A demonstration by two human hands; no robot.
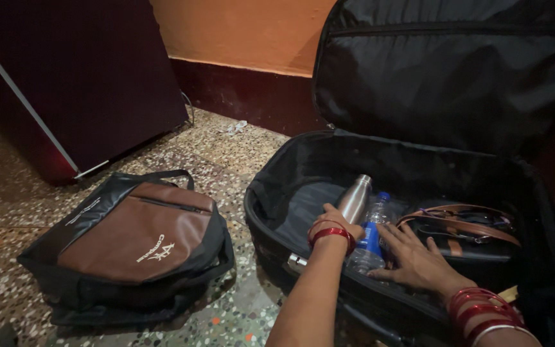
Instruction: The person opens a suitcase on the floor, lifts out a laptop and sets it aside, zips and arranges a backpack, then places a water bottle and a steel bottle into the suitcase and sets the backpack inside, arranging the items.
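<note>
A black suitcase lies open on the floor, its lid leaning back against the wall. Inside it lie a steel bottle and a clear plastic bottle with a blue label, side by side. My left hand, red bangles at the wrist, grips the lower part of the steel bottle. My right hand, also with red bangles, rests flat with spread fingers on the suitcase floor, touching the plastic bottle. A black handbag with brown straps sits just right of the bottles.
A brown and black backpack lies flat on the speckled stone floor to the left of the suitcase. A dark maroon cabinet stands at the back left. An orange wall with a dark skirting runs behind.
</note>
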